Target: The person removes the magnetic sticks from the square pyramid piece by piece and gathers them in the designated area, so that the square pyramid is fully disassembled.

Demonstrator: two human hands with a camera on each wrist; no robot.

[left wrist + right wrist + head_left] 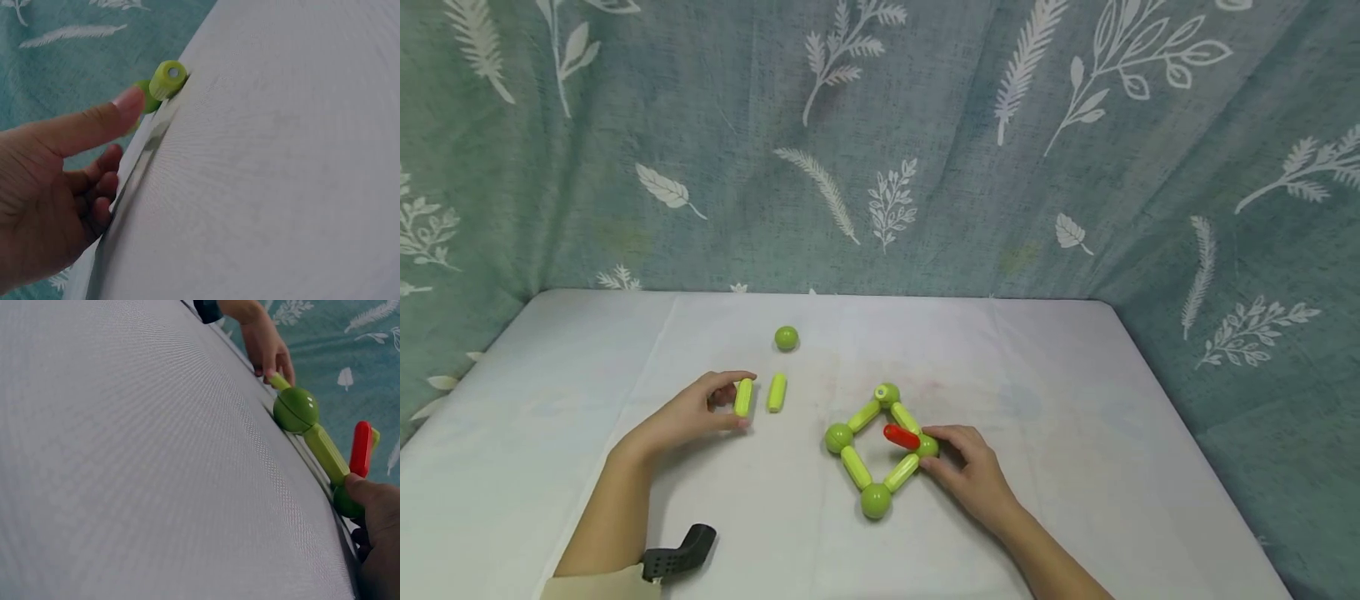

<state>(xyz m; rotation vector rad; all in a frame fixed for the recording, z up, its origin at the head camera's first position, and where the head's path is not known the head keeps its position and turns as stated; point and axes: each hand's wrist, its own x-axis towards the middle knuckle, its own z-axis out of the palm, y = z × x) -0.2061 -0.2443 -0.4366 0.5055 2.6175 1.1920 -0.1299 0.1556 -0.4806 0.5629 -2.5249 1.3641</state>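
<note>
My left hand (pixel 703 408) pinches a yellow-green rod (pixel 743 398) lengthwise between thumb and index finger at the left. Beside it a second yellow-green rod (pixel 777 392) lies on the table. A diamond of green balls and yellow-green rods sits right of centre. At its right corner, the fingers and thumb of my right hand (pixel 973 475) grip a green ball (pixel 928 447). A red rod (pixel 902 436) sticks up from that ball, also visible in the right wrist view. On the diamond's far ball (pixel 891 393), the round end of another rod shows.
A loose green ball (pixel 786 337) rests farther back, beyond the second rod. White cloth covers the table (pixel 1060 375), and a green leaf-patterned curtain (pixel 955 208) hangs behind and at the sides. A black device (pixel 681 554) is worn on the left wrist.
</note>
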